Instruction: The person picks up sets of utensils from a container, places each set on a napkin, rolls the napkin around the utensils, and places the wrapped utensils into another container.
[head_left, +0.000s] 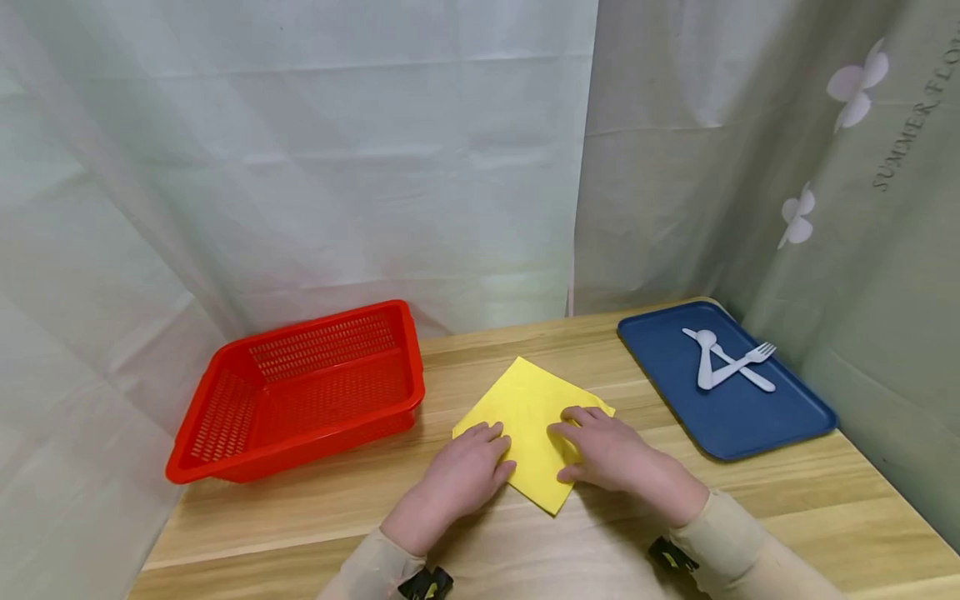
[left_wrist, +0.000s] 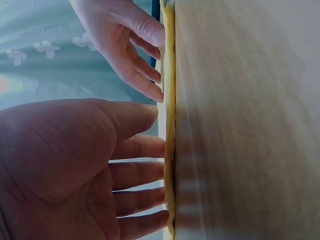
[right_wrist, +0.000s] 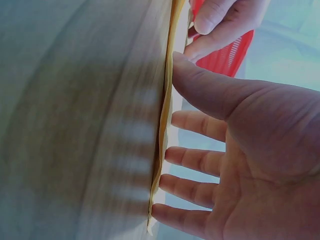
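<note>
A yellow folded cloth or napkin [head_left: 528, 417] lies flat on the wooden table, turned so one corner points away and one toward me. My left hand [head_left: 468, 468] rests on its left side, fingertips pressing the top. On the right side, my right hand [head_left: 609, 450] touches it with spread fingers and the thumb near its lower edge. Seen edge-on in the left wrist view, the yellow piece [left_wrist: 170, 115] shows several thin layers under the fingertips. The right wrist view shows the same layered edge [right_wrist: 162, 135] beneath the right fingertips.
A red plastic basket [head_left: 300, 442] with slotted walls stands at the left. To the right lies a blue tray [head_left: 742, 425] holding a white spoon [head_left: 706, 358], fork [head_left: 750, 360] and knife [head_left: 753, 379] crossed over each other. Curtains [head_left: 375, 167] hang behind the table [head_left: 337, 517].
</note>
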